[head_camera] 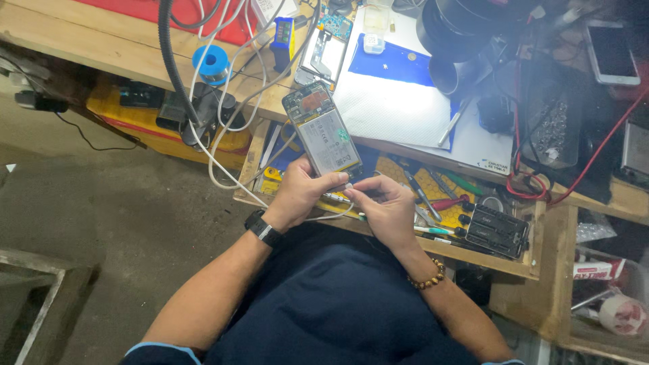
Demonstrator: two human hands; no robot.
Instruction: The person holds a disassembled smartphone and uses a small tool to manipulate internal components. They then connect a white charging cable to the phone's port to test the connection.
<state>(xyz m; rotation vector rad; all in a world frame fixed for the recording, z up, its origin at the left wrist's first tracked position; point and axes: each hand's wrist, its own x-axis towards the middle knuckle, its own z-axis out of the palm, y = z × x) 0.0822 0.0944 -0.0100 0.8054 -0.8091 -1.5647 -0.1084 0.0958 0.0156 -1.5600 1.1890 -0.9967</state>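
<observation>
My left hand [297, 196] has its grip clamped on the lower end of the opened phone [322, 130], thumb across the bottom edge. My right hand [387, 206] pinches together on the white cable plug [346, 186] at that same edge. The phone is held in the air above the open tool drawer [473, 226], back cover off, battery and board exposed. I judge it light and stiff but fragile: hold it by the frame edges only, away from the bare board at the top. The smooth frame may slip. The white cable [223, 135] trails left, up to the tabletop [81, 40], where a second opened phone [326, 44] lies beside a white mat [392, 108].
</observation>
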